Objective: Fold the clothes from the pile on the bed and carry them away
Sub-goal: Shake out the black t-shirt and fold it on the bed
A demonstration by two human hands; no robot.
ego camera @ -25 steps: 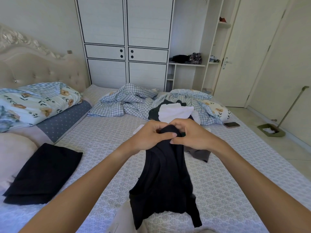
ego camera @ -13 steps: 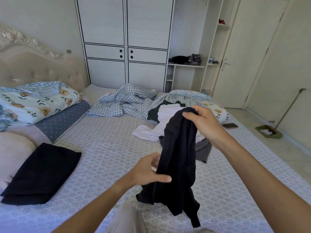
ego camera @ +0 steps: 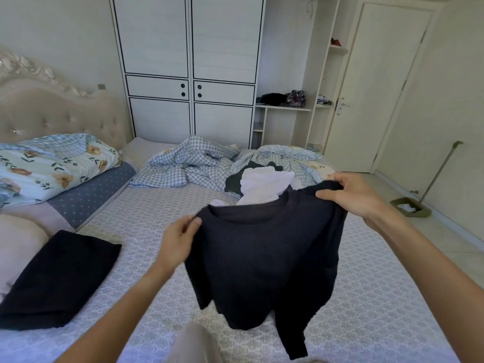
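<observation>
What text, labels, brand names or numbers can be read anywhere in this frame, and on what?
None can be read.
Dark top, held up by the left hand and right hand: no print or tag showing.
Folded dark garment on the bed: plain.
Items on the shelf: too small and blurred to tell.
</observation>
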